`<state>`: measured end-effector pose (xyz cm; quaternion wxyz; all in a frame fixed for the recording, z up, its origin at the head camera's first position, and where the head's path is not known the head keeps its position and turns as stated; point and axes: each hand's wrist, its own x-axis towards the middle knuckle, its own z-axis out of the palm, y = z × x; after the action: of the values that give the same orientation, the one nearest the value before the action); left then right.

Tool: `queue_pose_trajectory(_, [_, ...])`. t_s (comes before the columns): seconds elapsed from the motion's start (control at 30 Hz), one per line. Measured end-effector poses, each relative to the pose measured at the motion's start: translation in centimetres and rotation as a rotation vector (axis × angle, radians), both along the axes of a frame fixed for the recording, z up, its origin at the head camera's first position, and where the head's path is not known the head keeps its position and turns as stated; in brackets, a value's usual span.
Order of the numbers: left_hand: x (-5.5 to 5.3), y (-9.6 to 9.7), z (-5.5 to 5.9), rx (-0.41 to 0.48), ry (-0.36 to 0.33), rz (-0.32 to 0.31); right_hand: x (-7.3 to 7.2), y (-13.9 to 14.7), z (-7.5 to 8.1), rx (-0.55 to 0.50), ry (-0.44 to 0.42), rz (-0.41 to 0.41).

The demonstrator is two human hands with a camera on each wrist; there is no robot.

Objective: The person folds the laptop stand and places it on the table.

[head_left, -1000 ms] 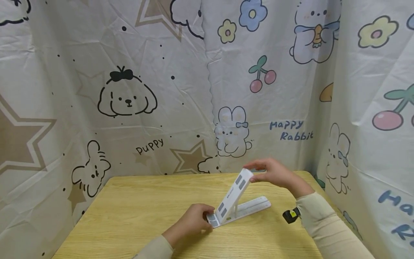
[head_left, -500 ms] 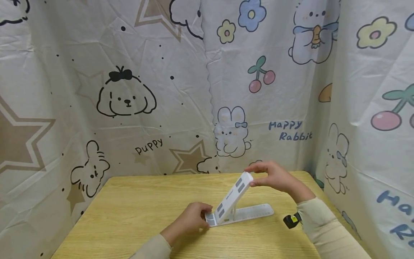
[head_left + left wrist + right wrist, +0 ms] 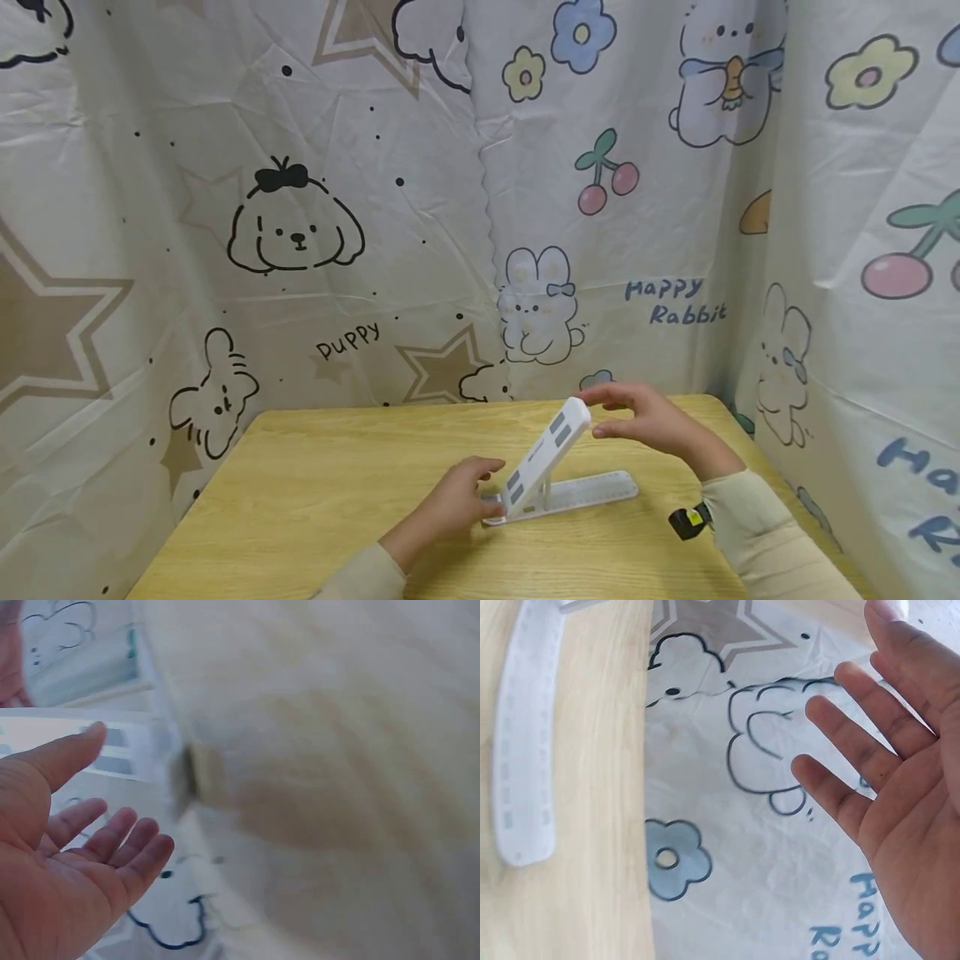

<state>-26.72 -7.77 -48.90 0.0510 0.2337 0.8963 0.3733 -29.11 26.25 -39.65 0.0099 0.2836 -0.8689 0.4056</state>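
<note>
Stand (image 3: 542, 458) on bench (image 3: 337, 467), nearer right edge; left hand (image 3: 450, 504), right hand (image 3: 656, 421) spread; fingertip bump could fold it.

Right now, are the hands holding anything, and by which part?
Nothing is held. The left hand is open near the lower end of the white stand, the right hand open by its raised end. Whether either touches it, I can't tell.
</note>
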Motion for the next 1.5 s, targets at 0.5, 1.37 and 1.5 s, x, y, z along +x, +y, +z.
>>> queue_pose_trajectory(0.5, [0.5, 5.1, 7.3, 0.087, 0.126, 0.042, 0.0, 2.5, -6.0, 0.082, -0.027, -0.082])
queue_pose_trajectory(1.37, [-0.3, 11.1, 9.3, 0.118, 0.139, 0.094, -0.5, 4.6, -11.4, 0.2, -0.197, -0.062])
queue_pose_trajectory(1.5, [-0.3, 11.2, 9.5, 0.115, 0.141, 0.095, -0.5, 4.7, -11.6, 0.219, -0.181, -0.056])
